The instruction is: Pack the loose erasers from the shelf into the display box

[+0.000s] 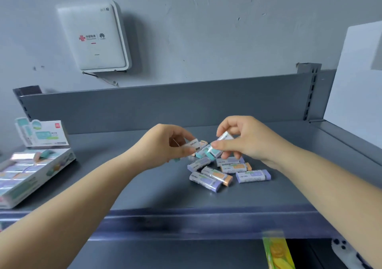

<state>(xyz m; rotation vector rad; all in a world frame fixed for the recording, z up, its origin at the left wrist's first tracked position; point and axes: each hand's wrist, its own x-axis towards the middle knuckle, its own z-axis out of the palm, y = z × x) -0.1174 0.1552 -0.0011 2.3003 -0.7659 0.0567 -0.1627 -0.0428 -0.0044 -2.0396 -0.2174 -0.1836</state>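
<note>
Our left hand (165,142) pinches one eraser (193,144); our right hand (244,138) pinches another eraser (222,142) above the loose pile (225,171). Both grips narrow.

**Grey metal shelf and its load**

Grey metal shelf (144,190), raised back panel behind. At left edge, open display box (31,177), partly filled, lid card upright. Right of centre, heap of loose erasers (223,171), purple, orange and teal, some overlapping.

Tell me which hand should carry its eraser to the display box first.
Left. The left hand already pinches an eraser and is on the display box's side of the shelf; the right hand, also holding one, would probably have to cross over.
</note>
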